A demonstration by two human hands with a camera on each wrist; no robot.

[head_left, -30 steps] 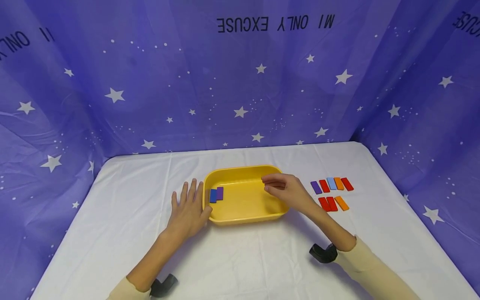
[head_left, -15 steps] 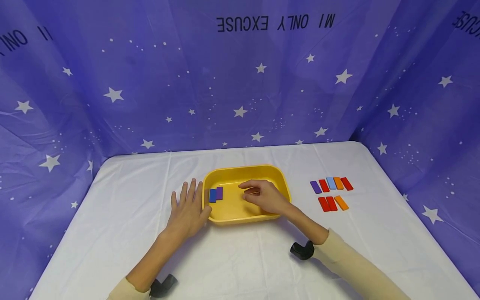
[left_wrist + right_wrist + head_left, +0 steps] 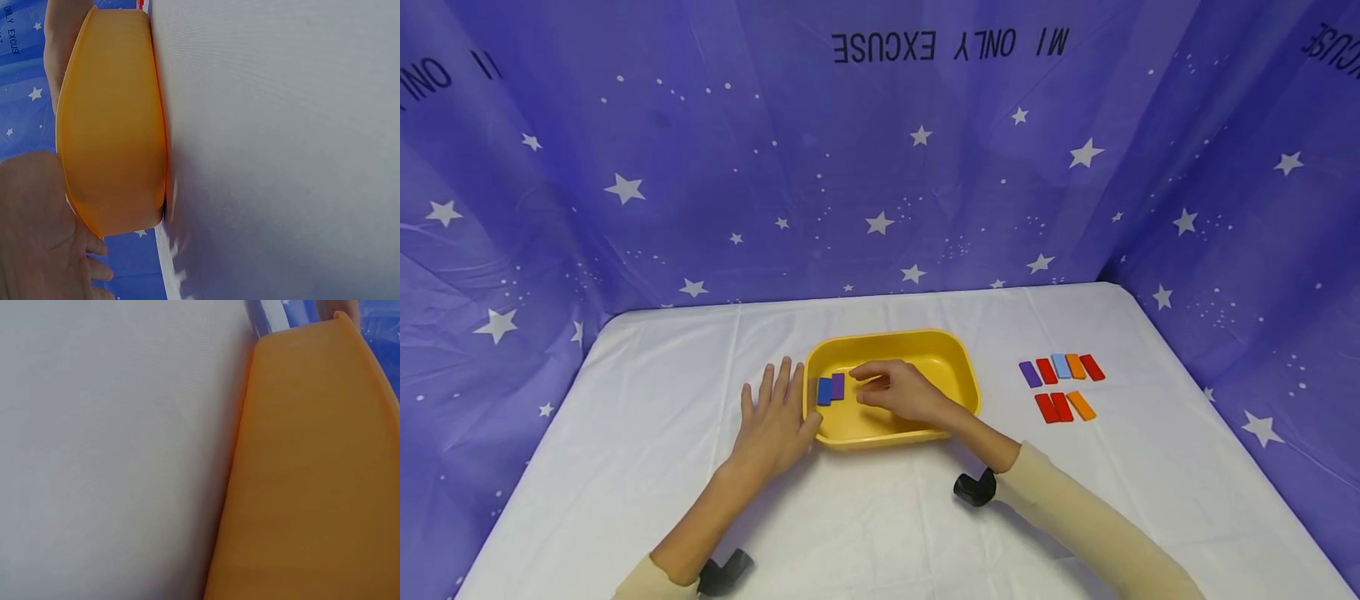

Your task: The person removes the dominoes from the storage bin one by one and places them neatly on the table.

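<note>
A yellow plastic tray (image 3: 887, 442) stands on the white-covered table in the head view. Inside it, near the left wall, a blue tile (image 3: 824, 392) and a purple tile (image 3: 838, 386) lie side by side. My left hand (image 3: 772, 433) rests at the tray's left rim, fingers straight and spread, thumb over the edge. Over the tray's middle hovers my right hand (image 3: 898, 390), just right of the purple tile; its thumb and fingers are bent and apart, with nothing seen between them. Both wrist views are mostly filled by the tray's outer wall (image 3: 115, 125).
Right of the tray, two rows of tiles lie on the table (image 3: 880, 533): a purple tile (image 3: 1030, 374), a light blue tile (image 3: 1060, 366), several red tiles (image 3: 1047, 408) and orange tiles (image 3: 1082, 405). A purple star-printed curtain (image 3: 850, 167) surrounds the table's back and sides.
My right hand has moved left across the tray, from its right rim to close by the two tiles inside. My left hand and the tiles have stayed put.
</note>
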